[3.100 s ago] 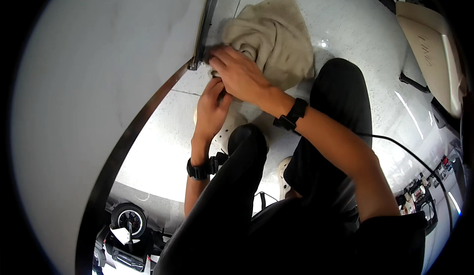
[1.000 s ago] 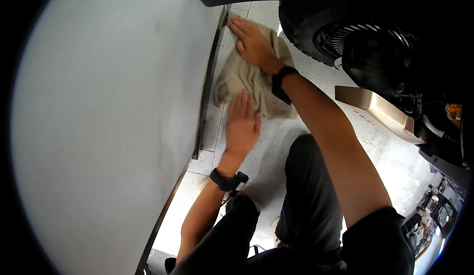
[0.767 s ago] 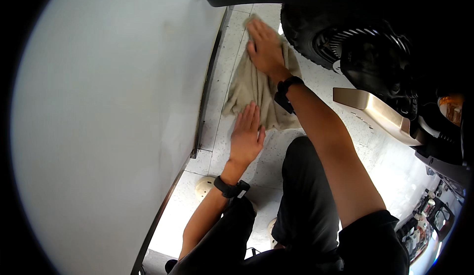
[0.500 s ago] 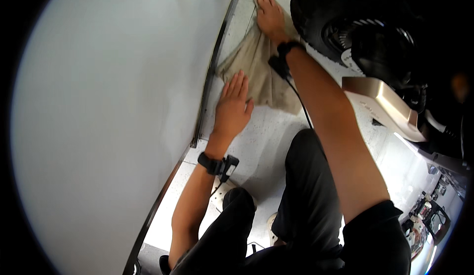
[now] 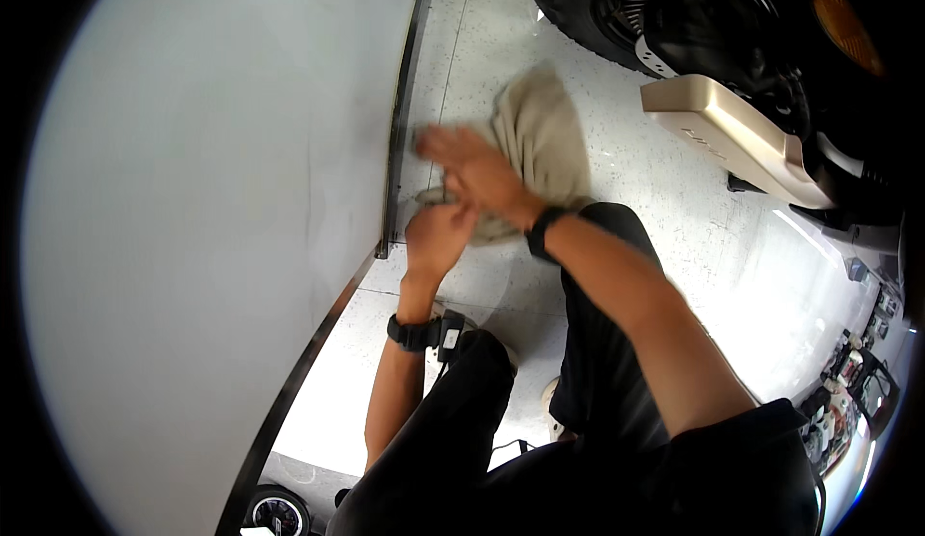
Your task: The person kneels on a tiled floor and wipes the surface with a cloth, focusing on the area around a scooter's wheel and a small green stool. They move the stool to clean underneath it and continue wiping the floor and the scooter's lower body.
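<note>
A beige cloth (image 5: 549,136) lies bunched on the white tiled floor, its folds spreading to the right of my hands. My left hand (image 5: 438,239) is closed at the cloth's near left edge, with fabric showing around its knuckles; the fingertips are hidden. Just above it, my right hand (image 5: 479,167) reaches across the cloth toward the left, fingers stretched out and smeared by motion. The heel of the right hand overlaps or touches the left fingers; I cannot tell which. Both wrists wear black straps.
A large pale panel (image 5: 212,228) with a dark edge (image 5: 395,131) stands close on the left. At the upper right are a black tyre (image 5: 568,11) and a gold-coloured vehicle part (image 5: 723,127). My knees frame the near floor. A small wheel (image 5: 277,512) shows at the lower left.
My right hand has come back from the cloth's far end, toward me and left. The cloth has gone from spread to bunched, nearer me. My left hand has closed and moved slightly nearer.
</note>
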Demonstrator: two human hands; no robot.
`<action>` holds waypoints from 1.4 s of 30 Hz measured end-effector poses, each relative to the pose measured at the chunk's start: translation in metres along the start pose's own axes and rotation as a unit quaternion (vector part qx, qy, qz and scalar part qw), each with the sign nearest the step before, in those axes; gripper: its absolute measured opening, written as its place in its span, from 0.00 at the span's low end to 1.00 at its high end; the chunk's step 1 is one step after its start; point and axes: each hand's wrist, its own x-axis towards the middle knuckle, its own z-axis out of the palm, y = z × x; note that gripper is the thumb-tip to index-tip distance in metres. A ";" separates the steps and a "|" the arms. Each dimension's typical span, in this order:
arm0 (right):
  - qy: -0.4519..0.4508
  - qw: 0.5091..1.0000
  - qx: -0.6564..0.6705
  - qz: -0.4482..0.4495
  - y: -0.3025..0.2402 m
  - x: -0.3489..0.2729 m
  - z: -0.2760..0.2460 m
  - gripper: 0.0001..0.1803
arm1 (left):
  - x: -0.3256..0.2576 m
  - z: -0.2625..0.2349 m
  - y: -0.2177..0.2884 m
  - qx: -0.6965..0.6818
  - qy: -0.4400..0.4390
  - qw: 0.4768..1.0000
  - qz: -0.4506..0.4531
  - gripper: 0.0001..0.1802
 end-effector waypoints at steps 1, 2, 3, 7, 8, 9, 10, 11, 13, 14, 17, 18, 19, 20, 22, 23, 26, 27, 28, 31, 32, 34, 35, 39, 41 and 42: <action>-0.009 1.000 0.000 0.018 -0.022 -0.015 0.002 0.28 | -0.010 -0.001 -0.003 -0.011 0.014 1.000 0.001 0.15; -0.020 0.999 -0.001 0.040 -0.035 -0.026 0.002 0.28 | -0.023 0.001 -0.003 -0.024 0.024 0.999 0.002 0.15; -0.005 0.999 -0.016 0.038 -0.036 -0.028 0.002 0.27 | -0.032 0.005 -0.004 -0.041 0.034 0.999 0.008 0.16; 0.023 0.998 -0.050 0.040 -0.039 -0.028 0.003 0.25 | -0.052 0.016 -0.005 -0.065 0.052 0.994 0.066 0.10; 0.018 0.998 -0.046 0.040 -0.038 -0.026 0.004 0.25 | -0.056 0.018 -0.005 -0.057 0.054 0.994 0.076 0.10; 0.015 0.998 -0.038 0.038 -0.038 -0.022 0.005 0.26 | -0.059 0.017 -0.006 -0.044 0.058 0.994 0.083 0.10; 0.020 0.998 -0.043 0.038 -0.036 -0.020 0.005 0.26 | -0.062 0.017 -0.007 -0.031 0.062 0.994 0.090 0.11; 0.024 0.998 -0.048 0.038 -0.034 -0.018 0.004 0.26 | -0.063 0.018 -0.008 -0.030 0.069 0.992 0.103 0.13; 0.033 0.997 -0.051 0.042 -0.036 -0.019 0.010 0.26 | -0.072 0.020 -0.016 -0.022 0.079 0.989 0.126 0.17; 0.040 0.997 -0.056 0.047 -0.035 -0.019 0.013 0.25 | -0.075 0.019 -0.022 -0.040 0.051 0.990 0.129 0.18; 0.071 0.991 -0.082 0.079 -0.032 -0.011 0.018 0.25 | -0.070 0.004 -0.038 -0.082 -0.007 0.986 0.143 0.21; 0.085 0.986 -0.094 0.105 -0.032 -0.008 0.019 0.26 | -0.069 0.001 -0.042 -0.087 -0.013 0.985 0.150 0.21; 0.099 0.981 -0.105 0.130 -0.032 -0.006 0.021 0.26 | -0.069 -0.001 -0.044 -0.092 -0.018 0.983 0.156 0.22; 0.114 0.970 -0.136 0.165 -0.030 -0.002 0.026 0.29 | -0.069 -0.001 -0.047 -0.086 -0.021 0.984 0.153 0.22; 0.150 0.951 -0.161 0.218 -0.028 0.006 0.031 0.31 | -0.066 0.000 -0.047 -0.083 -0.023 0.984 0.157 0.23; 0.168 0.939 -0.173 0.244 -0.027 0.010 0.032 0.32 | -0.065 0.001 -0.047 -0.081 -0.024 0.984 0.159 0.24; 0.198 0.922 -0.171 0.284 -0.023 0.024 0.038 0.32 | -0.063 0.005 -0.047 -0.120 -0.015 0.983 0.140 0.27; 0.209 0.915 -0.180 0.295 -0.019 0.029 0.040 0.32 | -0.064 0.006 -0.046 -0.119 -0.011 0.982 0.143 0.28; 0.203 0.913 -0.187 0.301 -0.013 0.035 0.041 0.32 | -0.064 0.008 -0.045 -0.119 -0.007 0.982 0.145 0.29; 0.210 0.921 -0.207 0.253 0.008 0.052 0.046 0.31 | -0.062 0.005 -0.048 -0.121 -0.017 0.977 0.175 0.30; 0.214 0.926 -0.211 0.229 0.018 0.057 0.046 0.32 | -0.060 0.003 -0.050 -0.123 -0.025 0.974 0.189 0.31; 0.111 0.953 -0.181 0.214 0.022 0.065 0.036 0.30 | -0.058 0.002 -0.054 -0.134 -0.048 0.976 0.166 0.31; 0.061 0.963 -0.163 0.205 0.022 0.069 0.029 0.29 | -0.058 -0.001 -0.051 -0.137 -0.059 0.977 0.153 0.31; 0.065 0.968 -0.142 0.197 0.021 0.072 0.034 0.30 | -0.060 -0.008 -0.053 -0.104 -0.067 0.982 0.144 0.32; 0.027 0.974 -0.156 0.160 0.022 0.065 0.027 0.30 | -0.063 -0.006 -0.052 -0.105 -0.061 0.981 0.149 0.33; 0.006 0.976 -0.164 0.141 0.024 0.060 0.023 0.31 | -0.064 -0.003 -0.051 -0.108 -0.059 0.981 0.151 0.33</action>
